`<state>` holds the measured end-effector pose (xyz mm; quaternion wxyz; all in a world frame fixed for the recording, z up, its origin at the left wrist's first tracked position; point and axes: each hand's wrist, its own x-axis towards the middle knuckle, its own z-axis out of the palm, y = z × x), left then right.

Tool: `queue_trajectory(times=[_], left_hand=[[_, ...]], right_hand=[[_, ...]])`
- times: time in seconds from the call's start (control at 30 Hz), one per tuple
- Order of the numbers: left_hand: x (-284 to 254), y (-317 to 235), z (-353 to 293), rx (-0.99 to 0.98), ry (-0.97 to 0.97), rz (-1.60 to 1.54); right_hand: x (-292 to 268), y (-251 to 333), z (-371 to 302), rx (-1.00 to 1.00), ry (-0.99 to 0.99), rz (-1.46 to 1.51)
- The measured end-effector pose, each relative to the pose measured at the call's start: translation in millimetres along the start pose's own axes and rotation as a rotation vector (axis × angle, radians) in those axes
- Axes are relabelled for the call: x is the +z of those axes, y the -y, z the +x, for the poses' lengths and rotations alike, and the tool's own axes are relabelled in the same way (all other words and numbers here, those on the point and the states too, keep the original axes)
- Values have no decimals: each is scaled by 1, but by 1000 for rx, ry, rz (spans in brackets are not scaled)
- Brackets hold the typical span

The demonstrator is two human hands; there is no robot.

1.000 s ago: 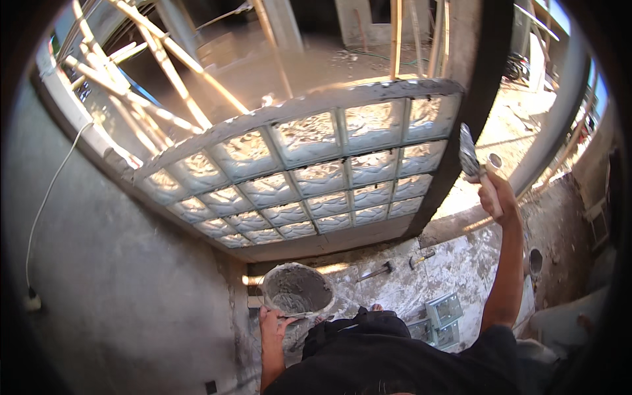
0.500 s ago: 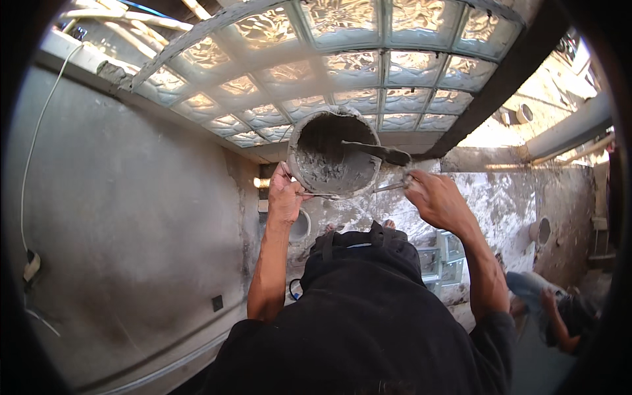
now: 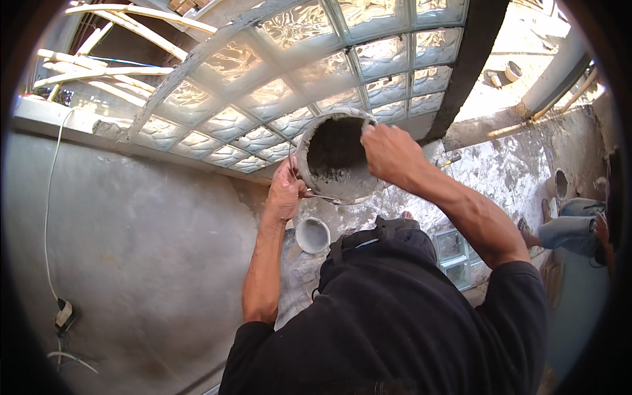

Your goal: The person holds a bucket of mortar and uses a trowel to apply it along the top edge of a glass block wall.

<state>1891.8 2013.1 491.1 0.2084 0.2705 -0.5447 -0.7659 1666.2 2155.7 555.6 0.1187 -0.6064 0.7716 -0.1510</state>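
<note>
My left hand (image 3: 285, 192) grips a mortar-caked bucket (image 3: 342, 189) at its left side, by the rim and thin handle. The bucket is tilted so its dark inside faces me, with wet grey mortar (image 3: 332, 172) low in it. Across the bucket's right rim, my right hand (image 3: 394, 153) is closed in a fist around the trowel, whose blade and handle are hidden by the hand and the bucket. Right behind the bucket rises a glass block wall (image 3: 322, 72) with grey joints, partly smeared.
A smooth grey wall (image 3: 131, 237) stands at left, with a white cable (image 3: 47, 217) hanging on it. Below lie a round pail (image 3: 313, 236), loose glass blocks (image 3: 454, 253) and a yellow-black tool (image 3: 451, 160). Another person's legs (image 3: 569, 227) are at right; bamboo poles (image 3: 105, 72) lie far left.
My right hand has moved left and up to the bucket's rim, and the trowel that showed across the opening is hidden now. The left hand keeps its hold. My view has shifted.
</note>
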Motion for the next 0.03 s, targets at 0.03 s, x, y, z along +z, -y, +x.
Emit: queue_trajectory(times=[0.03], left_hand=[[-4,8,3,34,86,-2]], right_hand=[[1,-1,-4,9,3,8]])
